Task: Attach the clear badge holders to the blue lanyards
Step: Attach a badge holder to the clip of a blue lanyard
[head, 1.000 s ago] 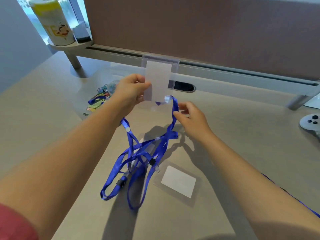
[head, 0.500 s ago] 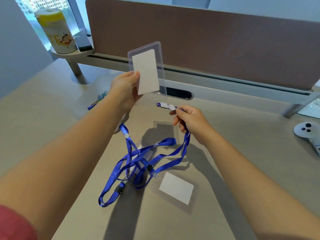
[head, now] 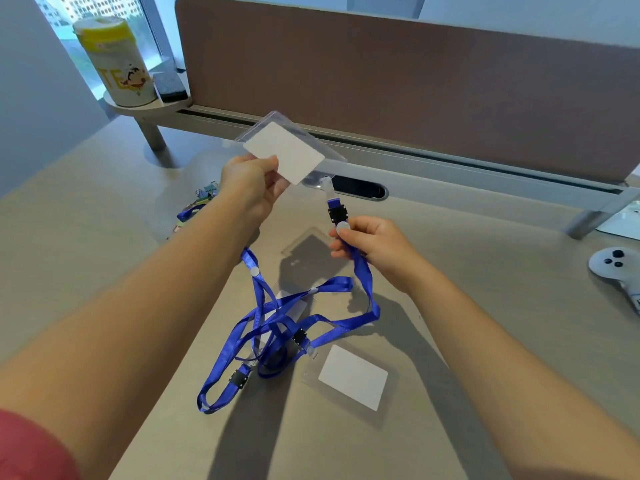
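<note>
Since prev frame we're tilting badge holder (head: 287,152) flatter w/ left hand (head: 251,190) pinching it; right hand (head: 372,242) pinching lanyard (head: 362,271) end up.

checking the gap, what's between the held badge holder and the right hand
Head view: only the lanyard's clear strap tab and black buckle, rising from the right hand toward the holder.

Beige desk (head: 485,306) w/ brown fabric partition (head: 398,81) along the back edge, on a grey rail (head: 450,168); oval cable slot (head: 360,188) below it. Far left, small round shelf (head: 138,107) on a post, w/ a yellow-lidded canister (head: 116,60) on it. Window (head: 79,15) behind, daylight coming in; bluish wall (head: 24,98) at left.
</note>
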### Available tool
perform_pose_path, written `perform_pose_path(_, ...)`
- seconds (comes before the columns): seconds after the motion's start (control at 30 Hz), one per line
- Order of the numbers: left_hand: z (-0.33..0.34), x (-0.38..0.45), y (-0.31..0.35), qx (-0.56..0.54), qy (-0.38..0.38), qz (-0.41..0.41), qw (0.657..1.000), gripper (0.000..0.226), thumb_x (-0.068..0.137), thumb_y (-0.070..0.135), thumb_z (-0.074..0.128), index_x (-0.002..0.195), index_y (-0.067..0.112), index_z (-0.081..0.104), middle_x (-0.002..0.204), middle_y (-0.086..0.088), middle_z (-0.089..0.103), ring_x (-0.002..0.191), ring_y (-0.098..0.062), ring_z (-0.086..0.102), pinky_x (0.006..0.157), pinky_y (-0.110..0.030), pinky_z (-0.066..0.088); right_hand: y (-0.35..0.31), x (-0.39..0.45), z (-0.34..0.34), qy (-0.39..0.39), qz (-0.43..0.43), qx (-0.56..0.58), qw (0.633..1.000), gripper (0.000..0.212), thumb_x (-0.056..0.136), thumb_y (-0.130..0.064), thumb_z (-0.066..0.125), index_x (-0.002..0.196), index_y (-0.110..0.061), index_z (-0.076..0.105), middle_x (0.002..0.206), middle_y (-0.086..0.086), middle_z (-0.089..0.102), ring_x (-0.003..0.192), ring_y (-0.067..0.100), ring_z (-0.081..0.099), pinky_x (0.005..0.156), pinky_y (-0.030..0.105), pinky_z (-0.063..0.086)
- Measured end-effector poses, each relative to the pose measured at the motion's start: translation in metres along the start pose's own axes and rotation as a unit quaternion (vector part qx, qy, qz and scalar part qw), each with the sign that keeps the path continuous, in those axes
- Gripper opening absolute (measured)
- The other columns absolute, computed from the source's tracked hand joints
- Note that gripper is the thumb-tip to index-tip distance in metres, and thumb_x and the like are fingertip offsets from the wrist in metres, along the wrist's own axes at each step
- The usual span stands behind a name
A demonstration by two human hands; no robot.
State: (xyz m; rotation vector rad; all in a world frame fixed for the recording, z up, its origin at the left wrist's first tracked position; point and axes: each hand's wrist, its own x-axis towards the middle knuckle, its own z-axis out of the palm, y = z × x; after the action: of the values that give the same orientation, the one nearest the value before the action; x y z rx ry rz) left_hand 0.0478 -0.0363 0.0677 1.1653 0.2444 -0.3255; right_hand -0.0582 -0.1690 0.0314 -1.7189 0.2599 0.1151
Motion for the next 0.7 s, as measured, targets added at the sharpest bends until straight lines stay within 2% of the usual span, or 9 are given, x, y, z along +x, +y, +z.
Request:
perform_pose_path(0.1,-0.009,0.004,-0.006,0.012,0.025,-0.013,1.000,0.018,0.092,0.002,0.046,0.108,0.006,0.049,0.089,-0.008,0.062,0.076,-0.015,0.063,0.046,-0.015,0.055,-0.003,-0.003,-0.003,0.030,-0.001,-0.001,1.000,0.023,0.095,-0.010,0.044,0.080,-0.017,0.061,0.060,-0.001,0.056,0.032,-0.001,0.043,0.038,0.008,0.038)
perform_pose_path(0.2,-0.017,0.004,-0.014,0.006,0.038,-0.049,0.998,0.011,0.089,-0.001,0.049,0.083,0.007,0.048,0.078,-0.007,0.058,0.068,-0.014,0.059,0.038,-0.013,0.050,-0.006,-0.005,-0.007,0.073,-0.003,-0.030,0.997,0.024,0.093,-0.014,0.048,0.073,-0.019,0.059,0.052,-0.002,0.041,0.039,0.003,0.034,0.037,0.007,0.030)
perform_pose_path(0.3,-0.024,0.003,-0.025,-0.006,0.038,-0.088,0.995,0.008,0.088,-0.003,0.050,0.082,0.003,0.048,0.076,-0.008,0.056,0.067,-0.015,0.057,0.041,-0.015,0.053,-0.010,-0.007,-0.010,0.105,-0.006,-0.021,0.994,0.022,0.091,-0.017,0.052,0.069,-0.016,0.059,0.053,-0.001,0.039,0.046,0.008,0.032,0.037,0.006,0.031)
perform_pose_path(0.37,-0.027,0.001,-0.032,0.019,0.046,-0.096,0.994,0.011,0.087,-0.006,0.050,0.078,0.001,0.048,0.080,-0.011,0.055,0.068,-0.016,0.057,0.047,-0.016,0.054,-0.012,-0.006,-0.011,0.105,-0.012,-0.029,0.994,0.024,0.091,-0.013,0.051,0.068,-0.016,0.058,0.056,0.000,0.048,0.044,0.007,0.040,0.040,0.007,0.037)
perform_pose_path(0.43,-0.028,0.000,-0.039,0.074,0.050,-0.096,0.991,0.006,0.086,-0.008,0.051,0.092,-0.005,0.051,0.088,-0.014,0.056,0.071,-0.016,0.056,0.057,-0.021,0.052,-0.014,-0.005,-0.009,0.096,-0.013,-0.032,0.995,0.026,0.091,-0.009,0.049,0.069,-0.019,0.056,0.062,-0.001,0.057,0.041,0.004,0.045,0.042,0.012,0.040)
perform_pose_path(0.47,-0.027,-0.002,-0.040,0.110,0.049,-0.094,0.988,0.022,0.085,-0.007,0.052,0.107,-0.008,0.050,0.100,-0.016,0.057,0.078,-0.018,0.057,0.064,-0.023,0.050,-0.014,-0.004,-0.008,0.095,-0.012,-0.035,0.995,0.027,0.090,-0.007,0.048,0.068,-0.020,0.055,0.061,0.000,0.057,0.040,0.006,0.042,0.042,0.014,0.038)
perform_pose_path(0.53,-0.026,-0.003,-0.043,0.193,0.052,-0.096,0.975,0.049,0.086,0.001,0.055,0.131,-0.006,0.036,0.133,-0.020,0.046,0.111,-0.028,0.053,0.087,-0.030,0.045,-0.016,-0.002,-0.006,0.101,-0.010,-0.058,0.993,0.028,0.089,-0.004,0.046,0.068,-0.019,0.055,0.056,0.001,0.053,0.045,0.011,0.036,0.045,0.018,0.032)
perform_pose_path(0.6,-0.024,-0.004,-0.044,0.279,0.045,-0.102,0.954,0.058,0.088,0.013,0.055,0.138,0.000,0.030,0.146,-0.017,0.035,0.132,-0.030,0.036,0.104,-0.039,0.033,-0.017,-0.001,-0.005,0.104,-0.014,-0.085,0.991,0.021,0.089,-0.004,0.045,0.077,-0.014,0.059,0.054,0.001,0.050,0.048,0.011,0.035,0.048,0.019,0.031)
perform_pose_path(0.7,-0.021,-0.008,-0.041,0.356,0.021,-0.070,0.932,0.056,0.090,0.019,0.052,0.139,0.002,0.029,0.146,-0.017,0.036,0.134,-0.031,0.033,0.110,-0.041,0.027,-0.018,0.000,-0.006,0.098,-0.037,-0.148,0.983,0.023,0.089,-0.005,0.045,0.102,-0.009,0.063,0.056,0.000,0.051,0.049,0.008,0.040,0.050,0.017,0.034)
